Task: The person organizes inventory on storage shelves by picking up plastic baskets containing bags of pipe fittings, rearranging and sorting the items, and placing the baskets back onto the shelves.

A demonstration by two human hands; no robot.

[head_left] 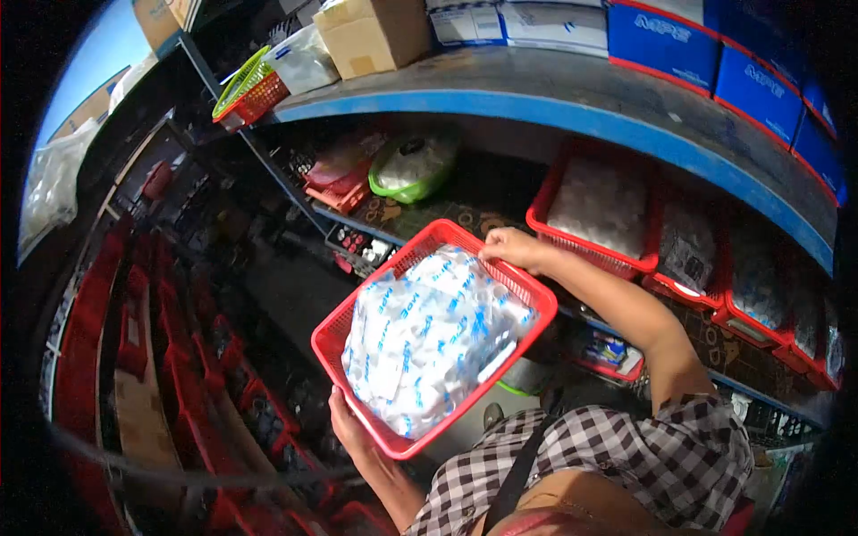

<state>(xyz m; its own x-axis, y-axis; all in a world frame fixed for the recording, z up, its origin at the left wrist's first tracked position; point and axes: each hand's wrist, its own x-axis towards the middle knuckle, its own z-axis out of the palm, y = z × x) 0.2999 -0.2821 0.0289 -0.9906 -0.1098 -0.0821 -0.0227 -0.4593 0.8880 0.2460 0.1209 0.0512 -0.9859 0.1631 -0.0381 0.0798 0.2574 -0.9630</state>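
Note:
A red plastic basket (543, 302) is held up in front of my chest, tilted in view. Inside it lie clear plastic bags (420, 335) printed with blue lettering, packed with small white pieces I cannot make out. My left hand (351, 431) grips the near left side of the basket from below, its fingers partly hidden behind the wall. At the far right rim, my right hand (511, 248) is closed over the edge, with the fingertips by the bags.
A blue-edged shelf (500, 103) carries blue and white boxes (666, 45) and a cardboard box (371, 36). Below, more red baskets (597, 201) of bagged goods and a green basket (413, 170) stand on a lower shelf. Rows of red bins (188, 375) line the left.

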